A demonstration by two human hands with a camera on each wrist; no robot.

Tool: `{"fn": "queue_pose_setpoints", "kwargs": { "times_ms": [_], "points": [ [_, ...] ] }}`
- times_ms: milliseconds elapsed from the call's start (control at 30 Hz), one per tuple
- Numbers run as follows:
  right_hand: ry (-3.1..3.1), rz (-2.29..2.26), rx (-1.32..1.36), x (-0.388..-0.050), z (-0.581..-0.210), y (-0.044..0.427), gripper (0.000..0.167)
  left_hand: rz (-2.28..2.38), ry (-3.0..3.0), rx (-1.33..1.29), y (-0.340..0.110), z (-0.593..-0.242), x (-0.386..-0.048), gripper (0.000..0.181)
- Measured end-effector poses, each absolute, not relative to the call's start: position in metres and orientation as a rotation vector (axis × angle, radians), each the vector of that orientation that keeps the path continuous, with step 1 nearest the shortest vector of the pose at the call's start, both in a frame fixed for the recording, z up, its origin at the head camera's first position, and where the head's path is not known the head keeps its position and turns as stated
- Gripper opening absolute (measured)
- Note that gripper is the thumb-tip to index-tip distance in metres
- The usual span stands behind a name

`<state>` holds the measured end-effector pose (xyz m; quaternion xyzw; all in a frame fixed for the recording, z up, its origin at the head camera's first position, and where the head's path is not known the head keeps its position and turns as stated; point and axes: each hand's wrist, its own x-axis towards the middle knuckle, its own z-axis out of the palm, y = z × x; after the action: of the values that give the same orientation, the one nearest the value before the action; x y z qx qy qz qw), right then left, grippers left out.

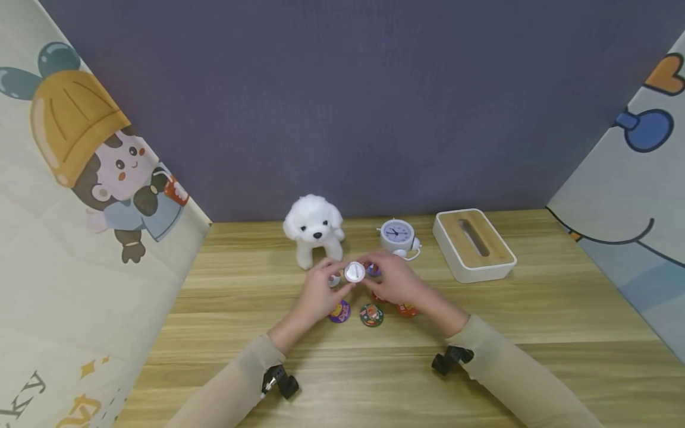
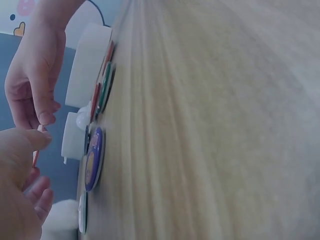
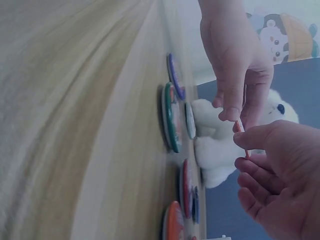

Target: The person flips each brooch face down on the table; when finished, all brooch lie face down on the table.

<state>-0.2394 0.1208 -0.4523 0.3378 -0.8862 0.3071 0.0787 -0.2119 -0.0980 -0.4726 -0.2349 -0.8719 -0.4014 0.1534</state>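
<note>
Between both hands is a round button badge (image 1: 354,271), its silver back with the pin turned up toward the head camera. My left hand (image 1: 317,292) pinches its left edge between thumb and fingers. On the opposite edge, my right hand (image 1: 396,282) pinches it the same way. The right wrist view shows the badge's thin orange-red rim (image 3: 246,152) held above the table. Below the hands lie more badges: a purple one (image 1: 339,311), a green one (image 1: 371,315) and an orange-red one (image 1: 407,310). Others, including a blue one (image 1: 374,270), are partly hidden by the hands.
A white plush dog (image 1: 314,229) stands behind my left hand. Past the right hand are a small white alarm clock (image 1: 397,234) and a white tissue box (image 1: 484,272) with a wooden lid. The wooden table (image 1: 225,333) meets a dark back wall (image 1: 369,107).
</note>
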Motion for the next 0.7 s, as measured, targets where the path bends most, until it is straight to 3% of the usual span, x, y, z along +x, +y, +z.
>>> {"fn": "queue_pose_setpoints", "kwargs": {
  "times_ms": [700],
  "points": [
    [-2.773,0.708,1.05,-0.244,-0.467,0.11,0.034,-1.031,-2.662,-0.626,-0.1,-0.494,-0.214,0.041]
  ]
}}
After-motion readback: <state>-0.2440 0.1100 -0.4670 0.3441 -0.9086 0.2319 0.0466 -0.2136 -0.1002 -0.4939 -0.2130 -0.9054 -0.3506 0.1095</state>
